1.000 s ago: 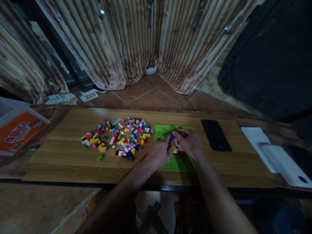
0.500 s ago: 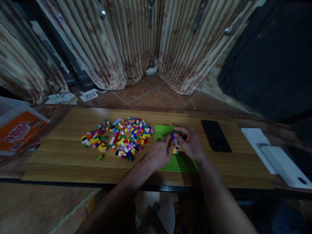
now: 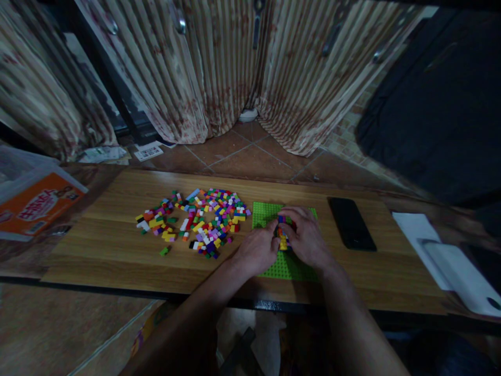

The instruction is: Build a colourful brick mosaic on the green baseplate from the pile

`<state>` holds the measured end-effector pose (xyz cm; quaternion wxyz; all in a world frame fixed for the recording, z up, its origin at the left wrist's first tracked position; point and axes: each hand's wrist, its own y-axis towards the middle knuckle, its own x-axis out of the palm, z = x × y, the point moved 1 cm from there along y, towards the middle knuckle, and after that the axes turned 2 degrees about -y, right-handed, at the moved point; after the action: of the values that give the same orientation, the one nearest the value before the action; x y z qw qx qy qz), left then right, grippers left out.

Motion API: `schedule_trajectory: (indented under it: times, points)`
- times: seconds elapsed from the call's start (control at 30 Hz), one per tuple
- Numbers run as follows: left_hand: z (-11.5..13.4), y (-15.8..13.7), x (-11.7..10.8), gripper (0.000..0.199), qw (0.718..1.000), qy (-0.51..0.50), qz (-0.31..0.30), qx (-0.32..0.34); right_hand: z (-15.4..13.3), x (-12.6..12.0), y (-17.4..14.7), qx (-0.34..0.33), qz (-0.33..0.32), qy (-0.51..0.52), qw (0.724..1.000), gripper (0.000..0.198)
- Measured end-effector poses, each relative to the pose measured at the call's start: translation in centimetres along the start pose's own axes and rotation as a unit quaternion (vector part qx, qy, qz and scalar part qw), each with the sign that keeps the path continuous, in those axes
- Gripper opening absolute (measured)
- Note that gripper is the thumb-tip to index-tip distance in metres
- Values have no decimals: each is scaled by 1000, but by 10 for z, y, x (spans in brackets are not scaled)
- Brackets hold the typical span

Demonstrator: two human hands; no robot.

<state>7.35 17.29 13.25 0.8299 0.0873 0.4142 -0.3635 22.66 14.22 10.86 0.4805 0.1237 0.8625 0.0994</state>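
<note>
A small build of multicoloured toy bricks (image 3: pixel 283 243) is over the middle of a green studded baseplate (image 3: pixel 289 267). My left hand (image 3: pixel 259 247) closes on its left side, with thumb and fingers bent against the bricks. From the other side my right hand (image 3: pixel 308 236) curls around the build, its fingers over the far end and its thumb at the front. Yellow, orange, blue and red bricks show between the hands. Most of the build is covered by my fingers, and I cannot tell whether it is fixed to the baseplate.
Many loose bricks (image 3: pixel 211 219) lie spread to the left on the wooden table (image 3: pixel 109 250), with a lone green brick (image 3: pixel 164 251) nearer the front. A black phone (image 3: pixel 352 223) lies right of the baseplate. An orange-labelled plastic box (image 3: pixel 43 203) is at far left.
My right hand has closed further over the build, so less of its brick face shows. The whole view has shifted slightly; the loose bricks and phone lie as before.
</note>
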Motion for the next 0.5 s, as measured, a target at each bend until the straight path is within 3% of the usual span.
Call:
schedule_trajectory:
  times: [0.33, 0.5]
  points:
    - [-4, 1, 7, 44, 1000, 0, 0, 4, -1, -1, 3, 19, 2, 17, 1000, 25]
    - [-4, 1, 5, 50, 1000, -2, -4, 2, 7, -6, 1, 64, 76, 110, 989, 31]
